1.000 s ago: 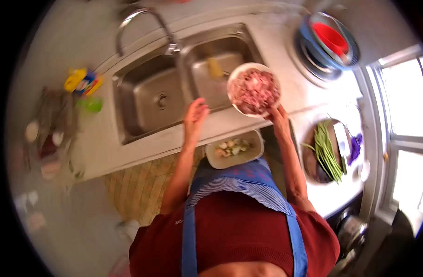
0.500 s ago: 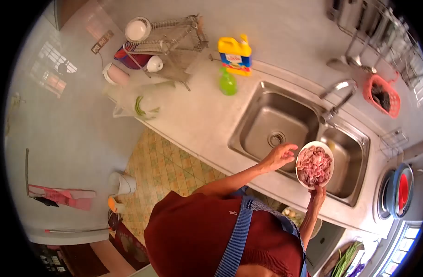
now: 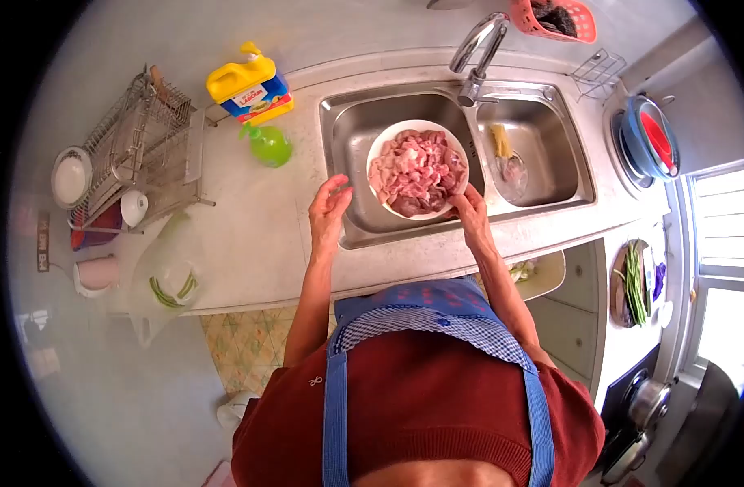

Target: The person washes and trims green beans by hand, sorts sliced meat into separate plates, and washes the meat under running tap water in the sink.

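A white bowl (image 3: 374,152) of cut raw meat (image 3: 417,172) is over the large left basin of the sink (image 3: 351,130). My right hand (image 3: 472,215) grips its lower right rim; the fingers underneath are partly hidden. To the left of the bowl, near the basin's front left edge, my left hand (image 3: 329,211) is apart from it, fingers spread and holding nothing. In the small right basin lie a yellow item (image 3: 500,141) and a clear plastic piece (image 3: 513,177).
The faucet (image 3: 472,85) stands behind the basins. A green spray bottle (image 3: 267,146) and a yellow jug (image 3: 250,88) stand left of the sink. Further left are a dish rack (image 3: 136,150) and a plastic bag (image 3: 165,260). Stacked basins (image 3: 644,138) lean at the right.
My right hand has brought the bowl from the right basin's front left across to over the left basin. The view has turned and shifted. My left hand stays apart from the bowl.
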Motion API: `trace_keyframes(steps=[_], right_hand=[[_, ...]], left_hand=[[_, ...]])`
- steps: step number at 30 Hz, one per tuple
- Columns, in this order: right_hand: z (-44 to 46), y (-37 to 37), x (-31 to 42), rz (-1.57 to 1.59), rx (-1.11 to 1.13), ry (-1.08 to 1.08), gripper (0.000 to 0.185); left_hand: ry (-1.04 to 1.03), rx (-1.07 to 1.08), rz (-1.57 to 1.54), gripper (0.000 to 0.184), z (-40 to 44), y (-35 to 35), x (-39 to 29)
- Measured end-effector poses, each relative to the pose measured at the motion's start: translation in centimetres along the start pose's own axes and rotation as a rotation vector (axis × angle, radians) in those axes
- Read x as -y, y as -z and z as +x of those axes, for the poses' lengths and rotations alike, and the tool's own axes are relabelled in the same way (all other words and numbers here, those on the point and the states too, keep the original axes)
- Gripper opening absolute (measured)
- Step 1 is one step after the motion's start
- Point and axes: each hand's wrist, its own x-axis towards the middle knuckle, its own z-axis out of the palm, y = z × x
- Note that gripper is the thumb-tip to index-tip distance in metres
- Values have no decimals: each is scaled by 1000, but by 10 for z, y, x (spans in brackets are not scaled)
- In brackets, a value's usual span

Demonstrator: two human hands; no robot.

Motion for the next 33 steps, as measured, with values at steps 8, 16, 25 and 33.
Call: trace_keyframes(steps=[8,16,25,33], right_hand=[[3,-2,-4,-16,39,-37,24],[7,4,-12,-30,38,-38,25],[35,11,-24,-94,102,-189,22],[52,16,-26,-92,340,-128,23]], left_hand=[[-12,50,-35,34,5,-6,-6],[-21,59,12,36,3,2,1],[-507,200,857,47,-12,11,-19],[-598,-536,608,43,-10,124,-165]])
